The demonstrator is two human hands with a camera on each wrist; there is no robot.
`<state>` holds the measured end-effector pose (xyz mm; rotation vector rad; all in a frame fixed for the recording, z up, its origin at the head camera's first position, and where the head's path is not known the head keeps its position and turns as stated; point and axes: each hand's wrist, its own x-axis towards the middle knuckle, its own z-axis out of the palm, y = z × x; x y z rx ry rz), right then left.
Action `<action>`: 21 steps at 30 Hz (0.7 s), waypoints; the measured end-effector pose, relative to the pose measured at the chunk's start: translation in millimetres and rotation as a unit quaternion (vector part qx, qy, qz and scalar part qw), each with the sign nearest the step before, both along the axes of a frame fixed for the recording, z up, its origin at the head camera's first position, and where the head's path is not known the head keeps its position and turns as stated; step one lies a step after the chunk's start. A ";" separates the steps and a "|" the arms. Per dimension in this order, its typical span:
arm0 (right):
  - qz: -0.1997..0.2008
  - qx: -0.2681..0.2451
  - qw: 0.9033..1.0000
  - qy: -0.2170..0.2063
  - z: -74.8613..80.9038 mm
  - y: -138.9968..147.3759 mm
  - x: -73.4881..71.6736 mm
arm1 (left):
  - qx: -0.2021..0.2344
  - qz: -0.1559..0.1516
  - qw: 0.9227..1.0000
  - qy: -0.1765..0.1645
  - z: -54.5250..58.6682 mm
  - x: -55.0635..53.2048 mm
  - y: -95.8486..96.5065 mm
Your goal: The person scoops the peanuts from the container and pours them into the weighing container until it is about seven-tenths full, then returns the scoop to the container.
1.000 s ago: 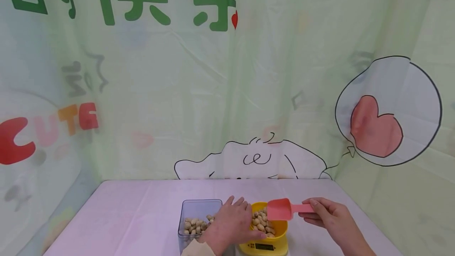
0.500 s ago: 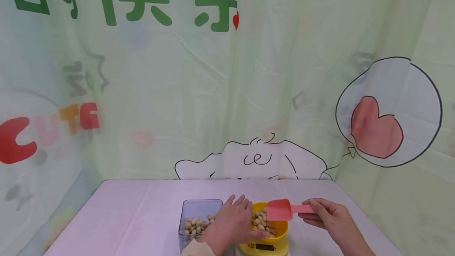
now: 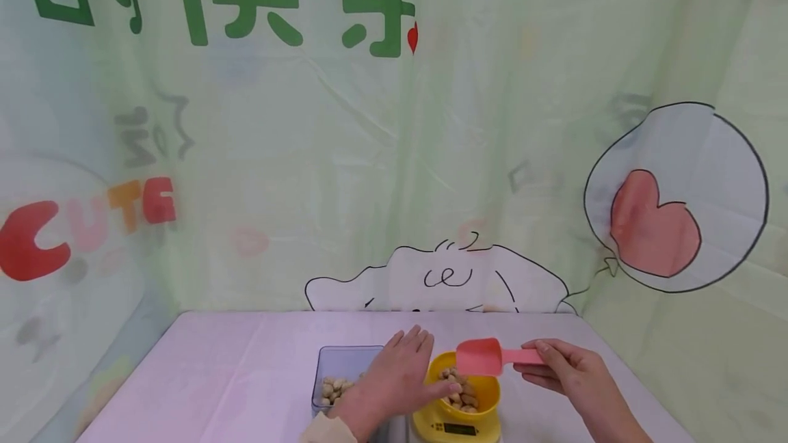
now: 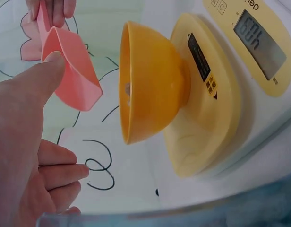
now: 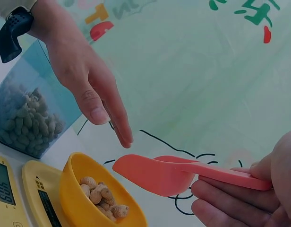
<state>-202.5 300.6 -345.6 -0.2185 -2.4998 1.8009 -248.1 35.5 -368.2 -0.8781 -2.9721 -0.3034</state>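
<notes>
My right hand [image 3: 569, 373] pinches the handle of a pink scoop [image 3: 479, 357] between thumb and fingers. The scoop's blade is over the far side of a yellow bowl [image 5: 74, 189], and no peanuts show in it in the head view. Unshelled peanuts [image 5: 104, 196] lie in the bowl, which stands on a yellow-topped kitchen scale [image 4: 202, 137] with digits on its display. My left hand [image 3: 397, 374] hovers with straight fingers between the bowl and a clear bluish box [image 3: 347, 355]; its thumb reaches over the bowl's rim in the head view.
More peanuts [image 5: 29, 120] fill the lower part of the clear box, left of the scale and partly hidden by my left forearm. A pale cloth covers the table [image 3: 246, 368]. A printed curtain [image 3: 308, 156] hangs behind it.
My left hand has shifted slightly left and away from me, its thumb now more spread from the fingers. The scoop has moved a little left and up in the head view.
</notes>
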 end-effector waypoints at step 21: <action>0.013 -0.010 1.000 0.020 5.0 -22.5 -1.6 | 0.034 0.018 0.999 -0.009 13.7 7.4 -42.3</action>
